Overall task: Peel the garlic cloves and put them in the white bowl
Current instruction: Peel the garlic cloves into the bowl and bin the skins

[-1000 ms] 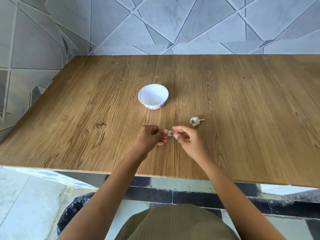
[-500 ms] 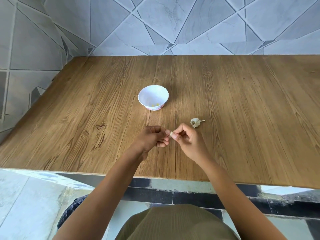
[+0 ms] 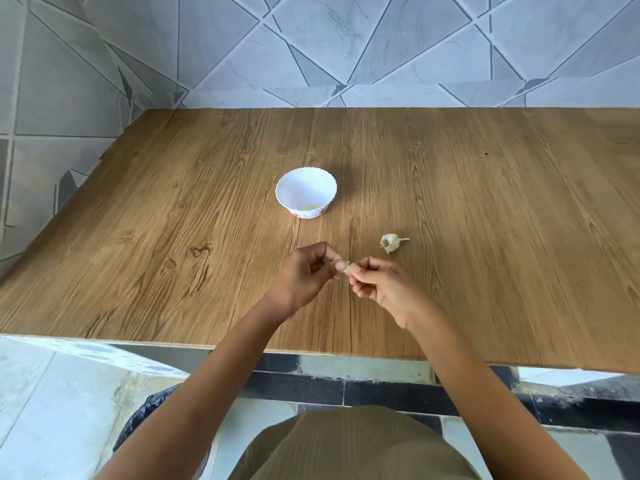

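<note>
Head view looks down on a brown wood-grain counter [image 3: 138, 237] set against a grey tiled wall [image 3: 311, 46]. A small pale garlic clove [image 3: 347, 266] is held above the counter's near-middle, pinched from both sides. The left hand [image 3: 304, 275] grips it with curled thumb and fingers, and the right hand [image 3: 384, 289] nips its other end with curled fingertips. The clove seems to lie crosswise, its long axis running from one hand to the other, roughly along the near edge. It is too small to tell which end is the tip.

A partly stripped whitish garlic bulb [image 3: 390, 242] lies on the counter just beyond the right hand. Its thin dry stem points toward the right edge and its rooty base faces left. A round white plastic bowl with a scalloped rim [image 3: 287, 195] stands upright farther back, toward the counter's middle, apart from both hands. A few yellowish bits lie at its bottom.
</note>
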